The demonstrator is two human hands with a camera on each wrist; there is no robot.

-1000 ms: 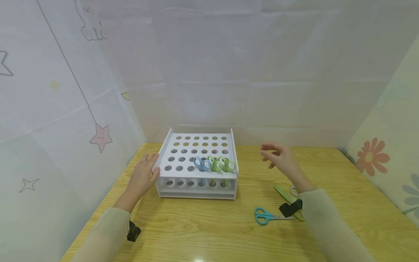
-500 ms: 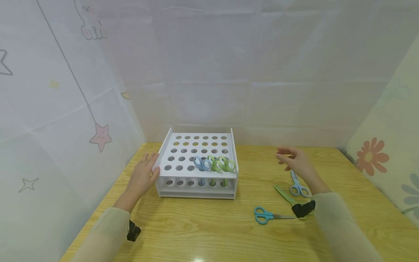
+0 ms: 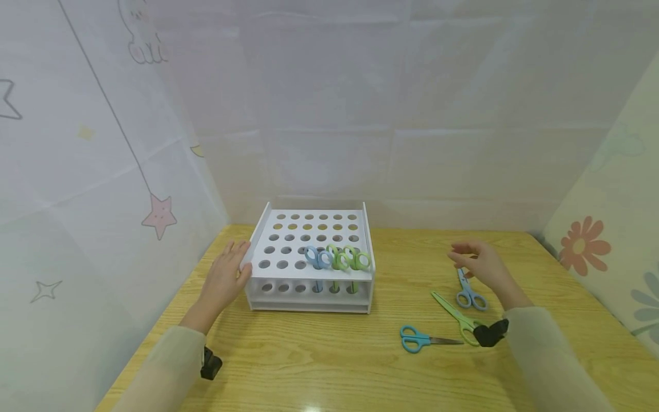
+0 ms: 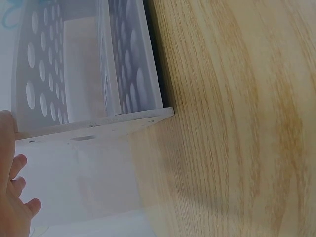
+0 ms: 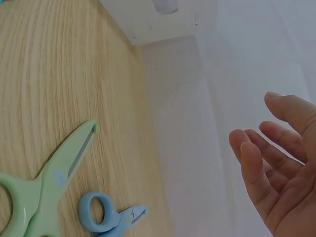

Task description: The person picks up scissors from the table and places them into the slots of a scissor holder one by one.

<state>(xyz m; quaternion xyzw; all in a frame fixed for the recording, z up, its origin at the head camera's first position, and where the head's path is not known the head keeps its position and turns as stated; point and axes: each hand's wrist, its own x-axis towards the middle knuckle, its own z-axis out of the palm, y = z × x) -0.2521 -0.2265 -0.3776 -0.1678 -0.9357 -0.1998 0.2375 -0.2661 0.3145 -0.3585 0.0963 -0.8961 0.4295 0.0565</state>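
My left hand point(image 3: 223, 278) rests against the left side of a white rack point(image 3: 309, 272) with rows of round holes. In its front row stand one pair of blue scissors point(image 3: 318, 258) and two pairs of green scissors point(image 3: 337, 258), handles up. My right hand point(image 3: 480, 265), holding nothing, hovers above the table with loosely bent fingers. Right below it lie light blue scissors point(image 3: 469, 297), their tip partly covered by the hand in the head view. Green scissors point(image 5: 49, 182) lie nearer to me, with teal scissors point(image 3: 416, 340) to their left.
The wooden table point(image 3: 309, 366) ends at a pale cloth backdrop point(image 3: 329, 114) behind the rack. Printed cloth stands along both sides. A black wrist camera point(image 3: 490, 333) overlaps the green scissors' handle in the head view.
My right hand has moved right, away from the rack, to above the light blue scissors. The light blue and green scissors have come more into sight. My left hand has stayed at the rack.
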